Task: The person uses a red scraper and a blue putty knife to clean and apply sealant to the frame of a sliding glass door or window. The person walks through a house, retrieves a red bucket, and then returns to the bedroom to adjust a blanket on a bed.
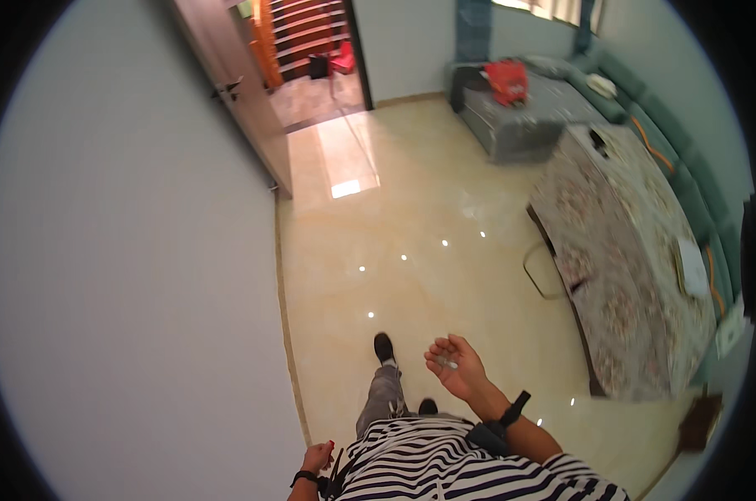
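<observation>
My right hand (pixel 460 367) is held palm up in front of my body, its fingers curled over the palm. A small whitish thing (pixel 450 364) lies in it; its kind is too small to make out. My left hand (pixel 315 457) hangs low by my left side, closed around something with a small red end (pixel 331 445) poking out past the fingers. The rest of that thing is hidden. Both wrists carry dark bands, and both hands are apart from the furniture.
To the right stands a long table (pixel 620 250) under a floral cloth, beside a green sofa (pixel 682 159). A wrapped grey seat (pixel 532 125) bears a red bag (pixel 507 82). Ahead, a wooden door (pixel 236 92) stands open onto stairs (pixel 311 33). A white wall (pixel 144 250) runs along my left.
</observation>
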{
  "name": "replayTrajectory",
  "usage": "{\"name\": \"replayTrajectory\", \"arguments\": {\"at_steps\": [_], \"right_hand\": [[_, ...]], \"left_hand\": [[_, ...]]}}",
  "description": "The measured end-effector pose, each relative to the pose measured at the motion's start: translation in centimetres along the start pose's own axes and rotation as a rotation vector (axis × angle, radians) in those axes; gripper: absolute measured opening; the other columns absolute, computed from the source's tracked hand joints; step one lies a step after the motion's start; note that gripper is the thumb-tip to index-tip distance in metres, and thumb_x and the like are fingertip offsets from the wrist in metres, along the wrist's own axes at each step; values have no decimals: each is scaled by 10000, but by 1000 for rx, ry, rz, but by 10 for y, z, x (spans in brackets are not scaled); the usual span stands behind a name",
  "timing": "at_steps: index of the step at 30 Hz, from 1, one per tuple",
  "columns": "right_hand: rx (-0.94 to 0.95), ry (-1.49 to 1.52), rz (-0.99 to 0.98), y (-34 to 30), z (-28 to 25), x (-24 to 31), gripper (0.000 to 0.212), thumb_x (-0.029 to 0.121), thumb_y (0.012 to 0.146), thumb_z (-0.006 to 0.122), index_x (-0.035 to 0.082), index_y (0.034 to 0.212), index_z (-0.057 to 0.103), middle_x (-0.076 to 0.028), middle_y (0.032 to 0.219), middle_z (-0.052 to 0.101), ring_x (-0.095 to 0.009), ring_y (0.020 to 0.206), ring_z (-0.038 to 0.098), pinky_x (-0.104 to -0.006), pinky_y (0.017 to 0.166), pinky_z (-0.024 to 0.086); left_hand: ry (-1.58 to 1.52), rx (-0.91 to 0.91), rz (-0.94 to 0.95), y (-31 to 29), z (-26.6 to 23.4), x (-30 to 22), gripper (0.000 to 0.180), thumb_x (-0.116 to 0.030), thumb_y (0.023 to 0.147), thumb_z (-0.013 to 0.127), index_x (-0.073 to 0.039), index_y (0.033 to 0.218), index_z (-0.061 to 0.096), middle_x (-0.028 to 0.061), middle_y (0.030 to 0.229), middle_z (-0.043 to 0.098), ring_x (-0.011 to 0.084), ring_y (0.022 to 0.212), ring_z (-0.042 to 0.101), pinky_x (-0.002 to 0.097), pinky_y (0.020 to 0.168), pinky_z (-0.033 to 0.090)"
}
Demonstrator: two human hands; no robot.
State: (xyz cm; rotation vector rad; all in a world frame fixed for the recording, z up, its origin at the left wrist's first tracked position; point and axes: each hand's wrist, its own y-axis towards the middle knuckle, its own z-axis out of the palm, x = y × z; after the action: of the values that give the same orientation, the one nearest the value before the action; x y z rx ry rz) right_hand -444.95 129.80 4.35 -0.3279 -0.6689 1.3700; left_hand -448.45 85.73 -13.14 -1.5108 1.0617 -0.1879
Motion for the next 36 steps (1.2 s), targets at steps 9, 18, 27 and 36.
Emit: {"name": "replayTrajectory", "arguments": {"at_steps": [9, 18, 27, 36], "right_hand": [[-63, -38, 11, 172, 111, 92, 284, 253, 896, 438, 32, 835, 606, -102, 817, 625, -264, 832, 613, -346, 741, 524], [-148, 24, -95, 335, 208, 181, 245, 239, 883, 466, 60, 773, 591, -66, 784, 615, -219, 805, 601, -313, 697, 526], [-24, 8, 3, 569, 322, 260, 267, 258, 886, 453, 37, 847, 599, -96, 824, 624, -265, 838, 606, -359, 752, 510], [-42, -173, 188, 758, 456, 298, 287, 261, 899, 442, 27, 854, 603, -106, 834, 625, -265, 832, 613, -351, 742, 522]], "left_hand": [[185, 48, 25, 154, -64, -219, 468, -457, 855, 473, -15, 824, 621, 83, 618, 611, 163, 453, 551, 299, 432, 433], [240, -117, 353, 270, -158, -527, 463, -455, 863, 464, -23, 794, 615, 73, 587, 594, 144, 450, 547, 289, 443, 436], [205, -52, 23, 364, -194, -592, 479, -487, 850, 476, -38, 767, 618, 80, 581, 594, 159, 452, 549, 298, 434, 436], [210, 26, -96, 470, -259, -678, 423, -407, 859, 469, -24, 753, 615, 74, 579, 592, 170, 487, 561, 325, 461, 450]]}}
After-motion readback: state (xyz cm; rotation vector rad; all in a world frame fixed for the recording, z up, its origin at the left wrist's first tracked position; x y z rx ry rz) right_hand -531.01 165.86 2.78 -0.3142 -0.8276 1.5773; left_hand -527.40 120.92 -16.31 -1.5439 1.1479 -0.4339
